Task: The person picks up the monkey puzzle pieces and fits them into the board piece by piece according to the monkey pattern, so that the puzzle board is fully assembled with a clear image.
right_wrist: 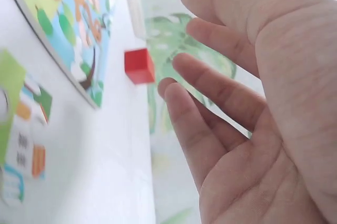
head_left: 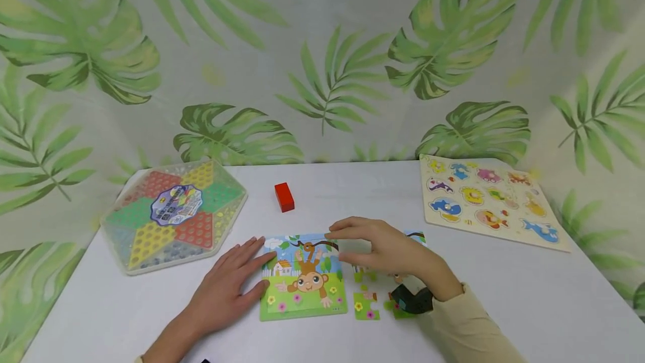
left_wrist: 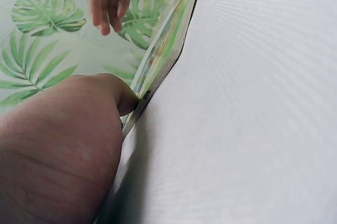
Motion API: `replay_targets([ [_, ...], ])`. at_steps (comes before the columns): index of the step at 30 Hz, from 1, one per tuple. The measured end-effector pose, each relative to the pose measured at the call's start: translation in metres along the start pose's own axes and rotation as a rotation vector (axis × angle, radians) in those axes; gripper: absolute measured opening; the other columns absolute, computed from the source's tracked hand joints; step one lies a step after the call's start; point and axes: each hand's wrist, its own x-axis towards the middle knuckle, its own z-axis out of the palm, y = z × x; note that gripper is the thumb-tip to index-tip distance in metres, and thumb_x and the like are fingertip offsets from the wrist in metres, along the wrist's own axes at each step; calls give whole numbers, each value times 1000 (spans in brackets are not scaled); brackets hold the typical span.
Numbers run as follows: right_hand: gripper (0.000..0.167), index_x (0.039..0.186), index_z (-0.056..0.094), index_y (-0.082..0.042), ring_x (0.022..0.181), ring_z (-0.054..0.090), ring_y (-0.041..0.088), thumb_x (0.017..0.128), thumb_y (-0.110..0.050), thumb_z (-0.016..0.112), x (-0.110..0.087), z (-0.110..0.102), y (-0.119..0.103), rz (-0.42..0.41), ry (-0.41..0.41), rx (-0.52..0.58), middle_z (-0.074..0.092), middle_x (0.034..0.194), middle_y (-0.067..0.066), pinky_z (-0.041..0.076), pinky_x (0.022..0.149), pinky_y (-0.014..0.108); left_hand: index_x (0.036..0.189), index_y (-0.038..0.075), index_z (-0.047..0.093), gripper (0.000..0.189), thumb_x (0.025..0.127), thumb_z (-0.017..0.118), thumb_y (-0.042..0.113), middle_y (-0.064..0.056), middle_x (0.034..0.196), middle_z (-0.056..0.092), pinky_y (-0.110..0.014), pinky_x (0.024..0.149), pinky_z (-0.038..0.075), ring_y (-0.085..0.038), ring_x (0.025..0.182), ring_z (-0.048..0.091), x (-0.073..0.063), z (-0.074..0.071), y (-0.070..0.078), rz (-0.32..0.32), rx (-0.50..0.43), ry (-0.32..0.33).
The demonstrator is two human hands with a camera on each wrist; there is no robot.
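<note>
A monkey jigsaw puzzle [head_left: 307, 290] lies on the white table in front of me, its picture showing a hanging monkey, a house and flowers. My left hand [head_left: 229, 284] rests along its left side, fingers spread, with the thumb [left_wrist: 125, 100] at the board's edge in the left wrist view. Above the puzzle's right side hovers my right hand [head_left: 375, 245], fingers loosely bent and the palm [right_wrist: 247, 176] holding nothing. Loose puzzle pieces [head_left: 367, 307] lie under and beside the right wrist, partly hidden by the hand and a black wrist camera [head_left: 413, 299].
A red block [head_left: 284, 197] stands behind the puzzle. To the left is a hexagonal Chinese checkers box [head_left: 176, 217] with a clear cover. A wooden knob puzzle board [head_left: 491, 206] with sea animals lies at the back right. Leaf-printed cloth [head_left: 327, 71] hangs behind the table.
</note>
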Motion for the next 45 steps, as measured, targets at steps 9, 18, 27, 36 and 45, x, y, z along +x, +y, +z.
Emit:
replay_targets([
  [9, 35, 132, 71, -13, 127, 63, 24, 101, -29, 68, -12, -16, 17, -15, 9, -46, 64, 140, 6, 56, 101, 45, 146, 25, 61, 53, 94, 72, 33, -5, 161, 46, -42, 122, 26, -27, 151, 40, -1, -1, 1, 29, 6, 43],
  [18, 40, 136, 67, -14, 123, 65, 27, 99, -28, 71, -25, -28, 32, 57, 62, -21, 65, 139, 0, 57, 101, 41, 146, 25, 60, 53, 95, 71, 36, -4, 162, 44, -44, 123, 25, -26, 152, 38, -2, 1, 0, 10, -1, 17],
  [27, 38, 134, 68, -16, 122, 66, 22, 97, -22, 74, -37, -43, 47, 97, 139, -36, 68, 135, 0, 56, 102, 40, 147, 25, 60, 54, 95, 71, 35, -4, 163, 43, -43, 123, 24, -25, 153, 37, -1, 1, -1, 4, 2, 5],
  [36, 43, 139, 64, -8, 118, 67, 35, 98, -19, 72, -51, -58, 55, 191, 119, -71, 67, 137, 10, 55, 104, 47, 147, 25, 59, 53, 96, 70, 36, -4, 163, 42, -45, 124, 25, -25, 153, 36, 0, -1, -1, 4, 3, 4],
  [45, 46, 140, 62, -4, 118, 66, 35, 98, -21, 73, -66, -68, 59, 251, 116, -84, 67, 136, 15, 54, 104, 48, 145, 23, 61, 52, 95, 71, 33, -6, 161, 46, -47, 122, 28, -28, 151, 40, 0, 0, -1, 39, 6, 47],
])
